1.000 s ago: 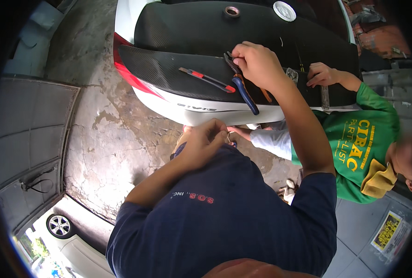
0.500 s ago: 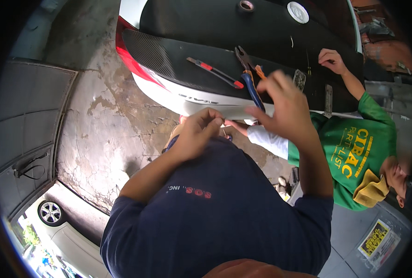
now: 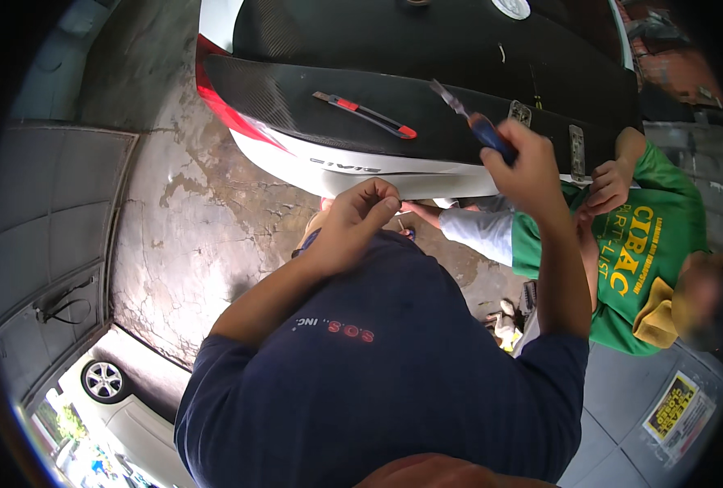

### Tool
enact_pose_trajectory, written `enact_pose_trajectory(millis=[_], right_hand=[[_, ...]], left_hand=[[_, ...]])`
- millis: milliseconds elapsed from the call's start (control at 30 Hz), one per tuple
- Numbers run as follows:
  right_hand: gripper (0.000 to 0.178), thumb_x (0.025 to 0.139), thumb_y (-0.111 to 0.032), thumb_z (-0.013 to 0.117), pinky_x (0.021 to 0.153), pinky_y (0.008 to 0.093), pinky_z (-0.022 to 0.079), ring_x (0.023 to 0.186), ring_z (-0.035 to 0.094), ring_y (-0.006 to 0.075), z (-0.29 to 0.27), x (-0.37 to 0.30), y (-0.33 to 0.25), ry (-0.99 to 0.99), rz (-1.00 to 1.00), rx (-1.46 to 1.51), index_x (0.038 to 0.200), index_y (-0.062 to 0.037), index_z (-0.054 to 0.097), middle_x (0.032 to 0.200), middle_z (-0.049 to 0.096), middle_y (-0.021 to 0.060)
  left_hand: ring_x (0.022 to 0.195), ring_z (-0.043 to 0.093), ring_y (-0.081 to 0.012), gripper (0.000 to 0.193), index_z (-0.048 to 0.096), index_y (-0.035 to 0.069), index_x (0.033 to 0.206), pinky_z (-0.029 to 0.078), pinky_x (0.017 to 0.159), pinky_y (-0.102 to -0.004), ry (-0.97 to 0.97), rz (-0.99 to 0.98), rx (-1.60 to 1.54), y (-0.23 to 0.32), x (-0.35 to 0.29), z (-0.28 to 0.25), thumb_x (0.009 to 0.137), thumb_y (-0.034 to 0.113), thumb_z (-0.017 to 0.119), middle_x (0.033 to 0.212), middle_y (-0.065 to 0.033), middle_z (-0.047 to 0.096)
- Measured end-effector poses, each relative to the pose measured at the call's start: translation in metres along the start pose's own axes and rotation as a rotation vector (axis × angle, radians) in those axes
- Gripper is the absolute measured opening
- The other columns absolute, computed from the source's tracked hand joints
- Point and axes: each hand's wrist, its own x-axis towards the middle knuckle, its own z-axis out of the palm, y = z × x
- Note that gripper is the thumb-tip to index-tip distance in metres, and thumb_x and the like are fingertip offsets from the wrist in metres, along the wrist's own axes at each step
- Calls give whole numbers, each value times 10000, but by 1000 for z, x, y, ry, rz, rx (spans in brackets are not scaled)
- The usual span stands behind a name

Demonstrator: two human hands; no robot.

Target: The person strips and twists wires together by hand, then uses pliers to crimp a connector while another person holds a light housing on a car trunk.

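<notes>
My right hand grips a pair of pliers by its blue and orange handles. Their metal jaws point up and left, above the black rear lid of a white car. My left hand is in front of the bumper, thumb and forefinger pinched together. Whatever is between those fingertips is too small to make out. A red and black utility knife lies on the lid, left of the pliers.
Two small light plates sit at the lid's right edge. A white round item lies farther back. A person in a green shirt stands close on the right, hands together. A grey gate is on the left.
My right hand has picked the pliers up off the lid. The left hand stays pinched in nearly the same place. The other person's hand has left the lid.
</notes>
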Motion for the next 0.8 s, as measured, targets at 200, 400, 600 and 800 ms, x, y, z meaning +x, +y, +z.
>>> enact_pose_trajectory(millis=[200,400,600,800], right_hand=[[286,735,-222,838,828,451,504,989,612,315,-47,-82,-24,60,-451,-419,797,-73,602,905,650,46],[278,701,-282,813,941,507,481,1157,589,312,-51,-113,-11,69,-560,-759,781,-124,599,927,631,5],[262,683,-285,782,939,521,471,1107,616,321,-49,-134,-8,120,-530,-775,785,-116,610,905,635,1],[194,755,-257,735,894,478,477,1055,621,302,-54,-139,-12,164,-516,-756,789,-130,593,846,552,13]], left_hand=[[832,485,-45,152,588,22,1055,424,771,-219,-37,-4,106,9,14,18,1032,172,579,904,29,552],[863,510,-54,136,590,13,1037,439,810,-223,-173,-61,170,16,28,36,1025,148,583,925,16,574],[919,547,-67,126,591,2,1020,450,843,-243,-284,-77,293,20,38,41,1017,129,590,954,-7,601],[918,541,-72,131,599,-4,1024,446,855,-252,-337,-60,305,27,37,50,1016,127,598,961,-12,607]])
